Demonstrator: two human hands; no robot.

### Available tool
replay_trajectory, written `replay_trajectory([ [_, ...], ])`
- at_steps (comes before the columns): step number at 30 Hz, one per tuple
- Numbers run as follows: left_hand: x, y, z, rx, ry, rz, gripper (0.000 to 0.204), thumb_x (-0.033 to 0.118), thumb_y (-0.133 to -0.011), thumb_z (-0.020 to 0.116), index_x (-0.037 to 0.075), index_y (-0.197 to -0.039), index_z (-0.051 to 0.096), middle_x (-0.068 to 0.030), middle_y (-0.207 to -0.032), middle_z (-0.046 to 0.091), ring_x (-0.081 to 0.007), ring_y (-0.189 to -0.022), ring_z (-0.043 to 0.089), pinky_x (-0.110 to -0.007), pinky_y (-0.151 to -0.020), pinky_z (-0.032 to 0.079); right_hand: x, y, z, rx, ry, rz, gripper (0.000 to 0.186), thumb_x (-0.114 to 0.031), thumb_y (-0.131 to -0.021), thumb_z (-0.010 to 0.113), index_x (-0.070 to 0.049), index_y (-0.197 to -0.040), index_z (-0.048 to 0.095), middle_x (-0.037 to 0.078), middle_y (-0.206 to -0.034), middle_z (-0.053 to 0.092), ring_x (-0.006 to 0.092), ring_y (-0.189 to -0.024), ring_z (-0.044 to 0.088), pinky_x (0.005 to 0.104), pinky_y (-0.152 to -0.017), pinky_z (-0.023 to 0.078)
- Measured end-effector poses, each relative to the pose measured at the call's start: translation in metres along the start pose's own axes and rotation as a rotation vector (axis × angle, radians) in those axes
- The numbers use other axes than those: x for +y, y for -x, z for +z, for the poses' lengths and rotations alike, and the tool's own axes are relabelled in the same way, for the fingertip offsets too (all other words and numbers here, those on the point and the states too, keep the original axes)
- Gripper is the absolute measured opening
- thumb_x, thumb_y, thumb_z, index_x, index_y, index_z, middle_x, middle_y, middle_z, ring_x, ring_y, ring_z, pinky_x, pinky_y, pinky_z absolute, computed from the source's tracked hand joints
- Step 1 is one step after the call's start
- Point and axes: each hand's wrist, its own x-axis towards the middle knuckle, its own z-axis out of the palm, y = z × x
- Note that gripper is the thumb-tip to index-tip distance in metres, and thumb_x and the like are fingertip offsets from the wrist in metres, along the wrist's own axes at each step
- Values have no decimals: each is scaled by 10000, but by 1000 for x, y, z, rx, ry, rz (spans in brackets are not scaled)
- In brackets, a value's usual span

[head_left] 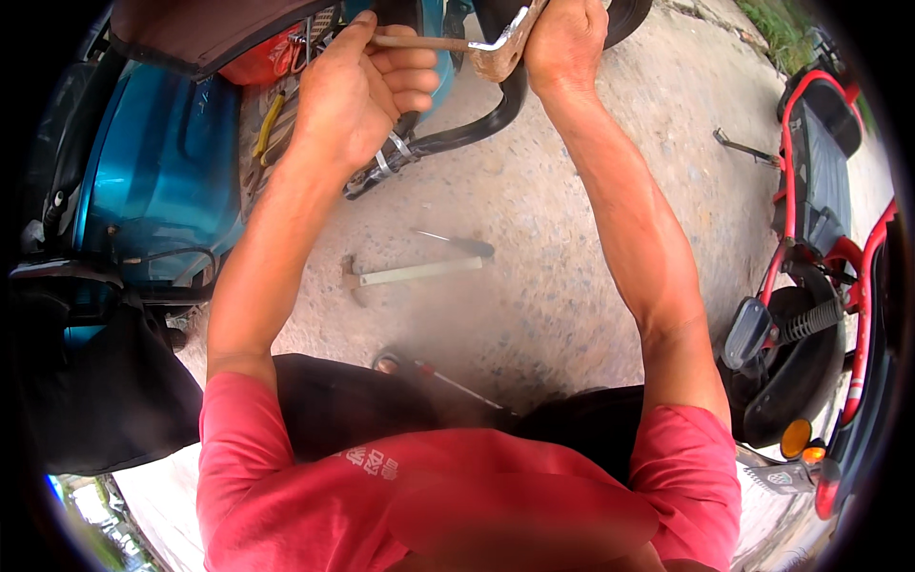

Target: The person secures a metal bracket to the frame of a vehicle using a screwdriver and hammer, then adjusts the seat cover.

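Observation:
My left hand (357,91) is closed around the thin metal handle of an L-shaped wrench (434,43) at the top of the view. My right hand (564,43) grips a worn tan metal bracket (502,55) where the wrench's bent end meets it. Just below both hands runs a curved black tube (477,129) of a blue scooter (157,172). Both forearms reach up from my red shirt at the lower edge.
A hammer (410,275) and a screwdriver (457,244) lie on the concrete ground (572,238) between my arms. Another thin tool (448,381) rests near my knees. A red scooter (820,248) stands at the right, with a metal rod (743,148) beside it.

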Motion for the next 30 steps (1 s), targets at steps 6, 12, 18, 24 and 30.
replay_trajectory([
  [6, 2, 4, 6, -20, -21, 18, 368, 360, -1093, 387, 47, -1024, 566, -107, -875, 641, -200, -746, 569, -328, -657, 445, 0, -1, -6, -59, -19, 83, 464, -320, -1095, 374, -50, -771, 566, 21, -693, 555, 121, -655, 519, 309, -630, 427],
  [12, 4, -1, -4, -115, 38, -9, 402, 324, -1102, 325, 11, -1019, 563, -140, -867, 639, -207, -711, 586, -344, -635, 484, -4, 0, -6, -23, 90, 93, 463, -306, -1089, 366, -34, -774, 570, 48, -698, 580, 146, -668, 548, 333, -651, 446],
  [18, 3, -1, 1, -73, 12, 5, 397, 319, -1104, 321, 11, -1014, 554, -132, -857, 630, -198, -704, 571, -337, -626, 471, 12, 1, -1, 20, 235, -53, 440, -297, -1087, 368, -30, -802, 570, 52, -745, 589, 150, -691, 551, 342, -657, 449],
  [24, 1, -2, -1, -66, 48, 3, 390, 321, -1101, 332, 11, -1020, 555, -142, -855, 635, -209, -699, 575, -349, -621, 475, 11, 6, -5, -71, -12, 30, 389, -298, -1105, 400, -50, -854, 565, 15, -741, 553, 110, -700, 529, 289, -642, 439],
  [30, 2, -1, 0, -43, 49, -13, 381, 324, -1089, 360, 4, -1039, 561, -170, -865, 656, -237, -722, 623, -363, -625, 509, 27, 6, -11, -128, -172, 29, 363, -304, -1110, 412, -69, -882, 568, 0, -757, 557, 90, -702, 525, 248, -645, 440],
])
